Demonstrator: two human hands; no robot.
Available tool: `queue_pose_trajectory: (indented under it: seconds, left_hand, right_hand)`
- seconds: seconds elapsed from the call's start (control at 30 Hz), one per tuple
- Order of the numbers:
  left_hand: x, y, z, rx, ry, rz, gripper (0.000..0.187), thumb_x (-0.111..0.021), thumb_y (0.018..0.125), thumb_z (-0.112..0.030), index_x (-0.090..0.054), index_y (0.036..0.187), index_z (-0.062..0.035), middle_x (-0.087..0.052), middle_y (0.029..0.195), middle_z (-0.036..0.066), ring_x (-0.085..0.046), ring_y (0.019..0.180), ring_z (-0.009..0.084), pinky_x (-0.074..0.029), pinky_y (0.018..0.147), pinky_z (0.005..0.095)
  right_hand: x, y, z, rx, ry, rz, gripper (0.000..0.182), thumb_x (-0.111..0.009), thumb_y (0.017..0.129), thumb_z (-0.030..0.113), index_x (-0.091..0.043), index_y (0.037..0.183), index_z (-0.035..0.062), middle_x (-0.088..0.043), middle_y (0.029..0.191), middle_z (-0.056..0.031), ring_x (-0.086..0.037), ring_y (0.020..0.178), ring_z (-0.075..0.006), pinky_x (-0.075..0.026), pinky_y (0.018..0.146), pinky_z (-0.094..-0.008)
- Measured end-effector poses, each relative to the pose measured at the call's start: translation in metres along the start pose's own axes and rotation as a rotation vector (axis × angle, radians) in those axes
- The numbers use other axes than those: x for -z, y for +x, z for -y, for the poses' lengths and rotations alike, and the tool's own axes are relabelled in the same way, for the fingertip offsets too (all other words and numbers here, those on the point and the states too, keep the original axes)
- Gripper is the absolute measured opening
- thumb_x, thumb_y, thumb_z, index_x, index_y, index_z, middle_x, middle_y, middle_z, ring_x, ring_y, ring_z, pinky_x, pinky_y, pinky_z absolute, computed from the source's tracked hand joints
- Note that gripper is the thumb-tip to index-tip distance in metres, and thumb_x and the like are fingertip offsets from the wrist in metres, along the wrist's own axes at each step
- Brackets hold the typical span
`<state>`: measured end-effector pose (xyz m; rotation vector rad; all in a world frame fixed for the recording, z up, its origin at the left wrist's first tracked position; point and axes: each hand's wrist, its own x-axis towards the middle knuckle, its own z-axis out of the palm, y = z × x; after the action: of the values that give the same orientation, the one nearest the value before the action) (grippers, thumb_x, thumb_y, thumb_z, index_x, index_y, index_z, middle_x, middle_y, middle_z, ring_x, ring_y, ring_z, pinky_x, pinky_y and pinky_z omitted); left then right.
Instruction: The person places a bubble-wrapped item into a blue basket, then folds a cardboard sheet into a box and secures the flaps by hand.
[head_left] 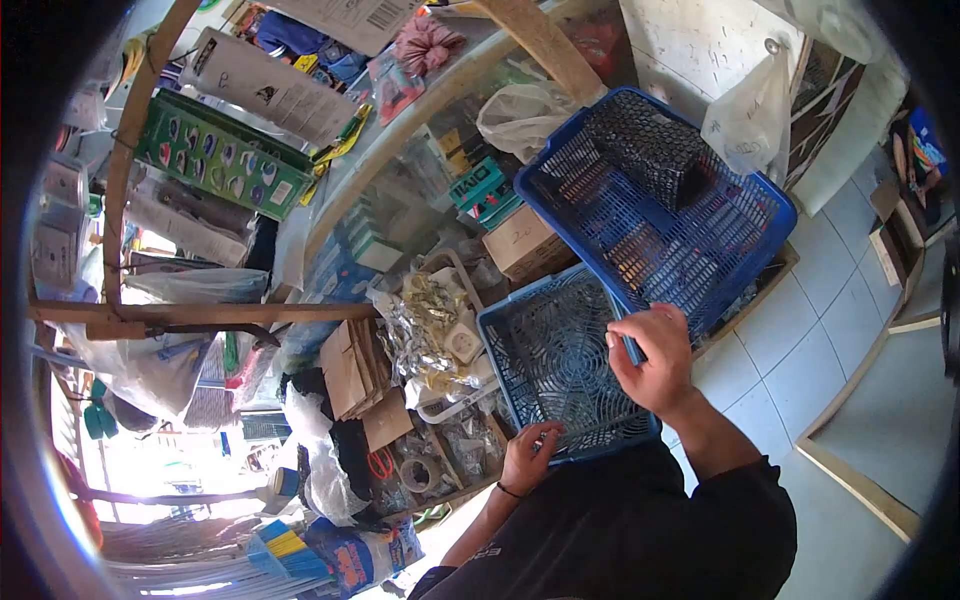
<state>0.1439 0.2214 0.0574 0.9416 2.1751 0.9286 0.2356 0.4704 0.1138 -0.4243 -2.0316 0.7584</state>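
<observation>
My right hand (652,362) is closed at the right side of a small blue basket (487,345), with a short blue piece showing between its fingers, which may be part of that basket. Near the basket's lower left corner, my left hand (530,458) has its fingers curled at the rim; whether it grips the rim is unclear. The small basket has a round lattice bottom. Above and right of it lies a larger blue basket (775,205), tilted, holding a black bubble-wrapped package (645,150).
Left of the small basket stands a white tray (470,285) of small foil packets. A brown box (524,243), folded cardboard (352,370) and a tape roll (420,474) are nearby. A clear bag (750,120) hangs at the upper right. Wooden framing (200,314) crosses the left.
</observation>
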Motion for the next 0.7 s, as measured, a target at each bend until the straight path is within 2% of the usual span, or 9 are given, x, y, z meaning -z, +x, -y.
queue_pose_trajectory:
  seconds: [0.23, 0.33, 0.37, 0.4, 0.43, 0.47, 0.53, 0.6, 0.7]
  left_hand:
    - [0.009, -0.005, 0.020, -0.116, -0.067, 0.030, 0.018, -0.054, 0.092, -0.014, -0.063, 0.102, -0.0033, -0.067, 0.094, 0.012, -0.067, 0.080, 0.0210, -0.051, 0.065, 0.0302]
    - [0.032, -0.012, 0.023, -0.138, -0.089, 0.056, 0.017, -0.054, 0.092, -0.015, -0.062, 0.100, -0.0019, -0.067, 0.090, 0.014, -0.067, 0.077, 0.0216, -0.051, 0.064, 0.0314]
    - [0.045, -0.016, 0.025, -0.120, -0.097, 0.071, 0.017, -0.054, 0.092, -0.016, -0.061, 0.099, -0.0018, -0.066, 0.088, 0.014, -0.067, 0.076, 0.0229, -0.051, 0.063, 0.0325]
    - [0.056, -0.021, 0.030, -0.105, -0.115, 0.074, 0.018, -0.053, 0.092, -0.017, -0.061, 0.098, -0.0017, -0.066, 0.085, 0.015, -0.067, 0.074, 0.0242, -0.051, 0.063, 0.0336]
    - [0.066, -0.028, 0.040, -0.086, -0.120, 0.029, 0.020, -0.052, 0.093, -0.021, -0.059, 0.090, -0.0028, -0.063, 0.075, 0.017, -0.064, 0.069, 0.0321, -0.049, 0.059, 0.0391]
    - [0.077, -0.034, 0.052, -0.101, -0.130, 0.001, 0.021, -0.052, 0.093, -0.022, -0.057, 0.087, -0.0032, -0.061, 0.073, 0.017, -0.063, 0.068, 0.0345, -0.048, 0.058, 0.0408]
    - [0.098, -0.052, 0.079, -0.101, -0.158, -0.070, 0.024, -0.051, 0.094, -0.024, -0.055, 0.082, -0.0040, -0.058, 0.068, 0.019, -0.059, 0.067, 0.0394, -0.045, 0.056, 0.0442]
    - [0.114, -0.073, 0.110, -0.093, -0.140, -0.156, 0.028, -0.052, 0.093, -0.024, -0.051, 0.075, -0.0022, -0.053, 0.067, 0.022, -0.055, 0.067, 0.0428, -0.042, 0.055, 0.0458]
    - [0.129, -0.110, 0.150, -0.105, -0.216, -0.345, 0.027, -0.053, 0.092, -0.020, -0.053, 0.073, -0.0012, -0.054, 0.067, 0.022, -0.054, 0.067, 0.0436, -0.041, 0.055, 0.0475]
  right_hand:
    - [-0.018, -0.009, -0.001, 0.097, -0.197, -0.054, 0.012, -0.066, 0.076, 0.008, -0.058, 0.085, 0.0099, -0.060, 0.076, -0.0009, -0.059, 0.070, -0.0188, -0.039, 0.074, -0.0346]
    - [-0.023, -0.024, 0.036, -0.003, -0.166, -0.182, 0.010, -0.065, 0.079, 0.007, -0.059, 0.087, 0.0084, -0.061, 0.076, -0.0022, -0.059, 0.071, -0.0202, -0.040, 0.073, -0.0350]
    - [-0.029, -0.031, 0.051, -0.032, -0.172, -0.234, 0.004, -0.061, 0.084, 0.007, -0.058, 0.088, 0.0062, -0.061, 0.075, -0.0042, -0.059, 0.069, -0.0200, -0.042, 0.070, -0.0343]
    - [-0.039, -0.040, 0.067, -0.182, -0.030, -0.255, 0.003, -0.060, 0.086, 0.007, -0.058, 0.087, 0.0056, -0.061, 0.074, -0.0048, -0.059, 0.069, -0.0196, -0.043, 0.068, -0.0340]
    - [-0.053, -0.051, 0.083, -0.324, 0.115, -0.259, 0.003, -0.059, 0.087, 0.008, -0.058, 0.087, 0.0051, -0.061, 0.074, -0.0054, -0.059, 0.068, -0.0193, -0.044, 0.067, -0.0336]
    - [-0.070, -0.062, 0.097, -0.468, 0.262, -0.244, 0.004, -0.058, 0.088, 0.008, -0.058, 0.087, 0.0045, -0.061, 0.074, -0.0060, -0.059, 0.068, -0.0190, -0.045, 0.065, -0.0333]
    - [-0.110, -0.088, 0.120, -0.468, 0.346, -0.028, 0.011, -0.053, 0.092, 0.010, -0.056, 0.084, 0.0034, -0.061, 0.072, -0.0064, -0.059, 0.067, -0.0173, -0.046, 0.063, -0.0313]
    - [-0.139, -0.113, 0.155, -0.451, 0.376, 0.364, 0.011, -0.053, 0.091, 0.009, -0.055, 0.082, 0.0035, -0.061, 0.072, -0.0083, -0.060, 0.068, -0.0210, -0.046, 0.064, -0.0328]
    - [-0.159, -0.145, 0.200, -0.182, 0.375, 0.811, 0.010, -0.054, 0.088, 0.009, -0.055, 0.080, 0.0035, -0.060, 0.073, -0.0105, -0.060, 0.070, -0.0267, -0.045, 0.064, -0.0357]
